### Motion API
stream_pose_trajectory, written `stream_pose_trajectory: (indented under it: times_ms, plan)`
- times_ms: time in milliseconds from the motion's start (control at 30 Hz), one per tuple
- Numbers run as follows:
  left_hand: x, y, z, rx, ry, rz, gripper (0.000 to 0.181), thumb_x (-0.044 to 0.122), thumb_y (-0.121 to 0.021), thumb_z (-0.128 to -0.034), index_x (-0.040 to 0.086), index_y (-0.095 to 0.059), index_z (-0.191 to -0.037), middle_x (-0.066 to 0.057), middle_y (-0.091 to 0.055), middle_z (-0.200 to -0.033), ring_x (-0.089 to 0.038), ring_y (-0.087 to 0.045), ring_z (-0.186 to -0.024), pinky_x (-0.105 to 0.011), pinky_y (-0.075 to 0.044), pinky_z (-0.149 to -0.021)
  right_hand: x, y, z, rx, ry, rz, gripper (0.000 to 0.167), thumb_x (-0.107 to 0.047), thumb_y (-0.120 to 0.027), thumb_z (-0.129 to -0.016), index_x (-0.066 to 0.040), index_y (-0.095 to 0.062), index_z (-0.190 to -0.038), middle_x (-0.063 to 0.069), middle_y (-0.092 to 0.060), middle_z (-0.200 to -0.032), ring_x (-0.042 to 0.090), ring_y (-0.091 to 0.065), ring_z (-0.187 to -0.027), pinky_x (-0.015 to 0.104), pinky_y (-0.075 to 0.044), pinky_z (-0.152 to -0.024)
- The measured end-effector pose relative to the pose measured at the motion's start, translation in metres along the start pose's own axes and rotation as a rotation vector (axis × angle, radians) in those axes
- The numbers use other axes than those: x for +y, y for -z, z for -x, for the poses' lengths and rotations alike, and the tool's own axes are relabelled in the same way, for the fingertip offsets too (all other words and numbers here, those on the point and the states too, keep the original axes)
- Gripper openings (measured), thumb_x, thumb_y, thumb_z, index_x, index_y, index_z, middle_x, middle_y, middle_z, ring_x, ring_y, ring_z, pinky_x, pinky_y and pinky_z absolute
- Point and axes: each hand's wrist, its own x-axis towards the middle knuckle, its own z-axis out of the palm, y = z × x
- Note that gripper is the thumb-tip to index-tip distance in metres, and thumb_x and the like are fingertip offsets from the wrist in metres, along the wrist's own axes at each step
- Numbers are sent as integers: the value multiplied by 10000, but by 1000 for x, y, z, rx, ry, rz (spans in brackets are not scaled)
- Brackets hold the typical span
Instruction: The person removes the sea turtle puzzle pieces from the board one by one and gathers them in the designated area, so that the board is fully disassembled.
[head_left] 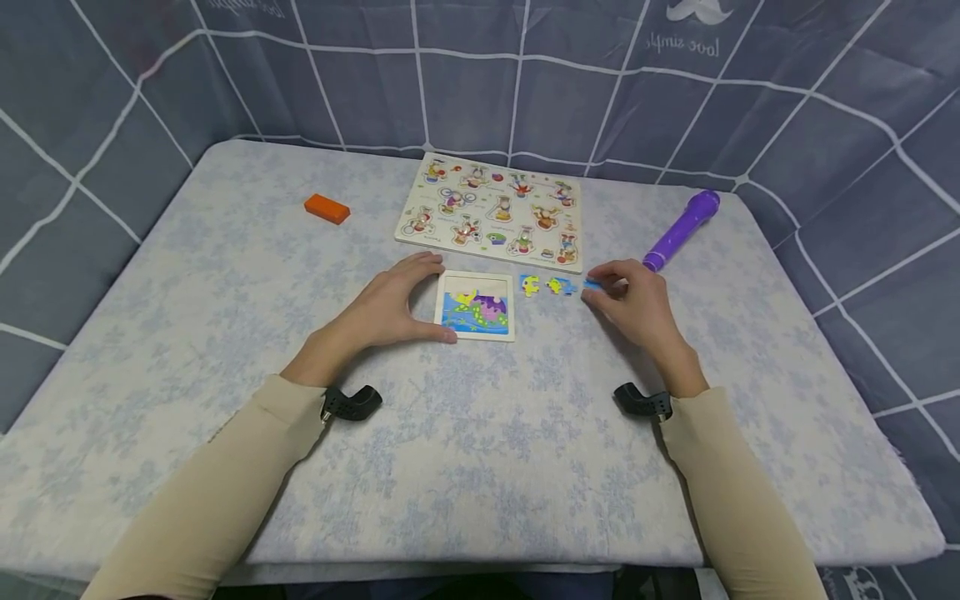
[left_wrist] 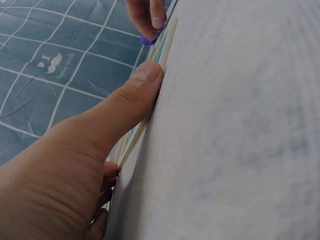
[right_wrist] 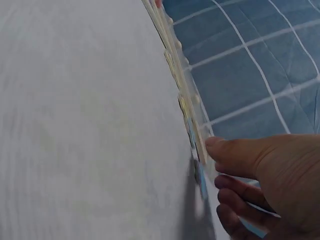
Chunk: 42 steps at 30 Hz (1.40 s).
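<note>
A small framed jigsaw puzzle (head_left: 476,332), partly filled with a blue, green and purple picture, lies on the table. My left hand (head_left: 386,304) grips its left side, thumb (left_wrist: 147,75) at the near edge and fingers toward the far left corner. To its right lie a blue piece with a yellow fish (head_left: 530,285) and another blue-and-yellow piece (head_left: 557,286). Above a blue puzzle piece (head_left: 592,284) at the row's right end hovers my right hand (head_left: 633,300), its fingers loosely bent. In the right wrist view, thumb and fingers appear apart from the piece (right_wrist: 202,182).
A large wooden board with animal figures (head_left: 491,204) lies behind the small puzzle. At the back right is a purple toy microphone (head_left: 682,231), close to my right hand. An orange block (head_left: 327,209) sits back left. Grey gridded curtains (head_left: 480,92) border the table (head_left: 480,467).
</note>
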Motion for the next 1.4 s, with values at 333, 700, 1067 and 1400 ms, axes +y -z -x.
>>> stream_pose_trajectory:
  times_ms: [333, 700, 1067, 1400]
  plan:
    - [-1, 0, 1, 6, 3, 0, 1108, 598, -929, -707, 85, -470, -1576, -76, -344, -1710, -269, -251, -1613, -572, -271, -1280, -26, -13, -17, -114, 70, 81, 290, -117, -821, -925, -4, -759, -1184, 209, -737, -1204, 374, -610, -1071, 521, -478, -929]
    - [-1, 0, 1, -9, 15, -2, 1106, 601, -925, -712, 97, -464, -1582, -74, -321, -1722, -273, -239, -1618, -594, -266, -1275, -26, -16, -17, -103, 111, 62, 307, -98, -828, -915, -1, -755, -1197, 202, -728, -1243, 375, -610, -1099, 518, -476, -944]
    - [1, -1, -2, -9, 5, -1, 1113, 612, -921, -712, 96, -461, -1584, -71, -319, -1724, -264, -228, -1622, -593, -256, -1281, -39, -21, -25, -156, 37, 86, 273, -77, -804, -932, -10, -749, -1190, 174, -761, -1188, 337, -672, -1111, 498, -526, -984]
    - [-1, 0, 0, -6, 9, -1, 1110, 604, -921, -717, 91, -457, -1586, -75, -319, -1724, -259, -228, -1623, -589, -257, -1281, -36, -24, -24, -137, 100, 38, 271, -84, -817, -925, -16, -750, -1179, 166, -753, -1185, 339, -656, -1158, 507, -529, -1013]
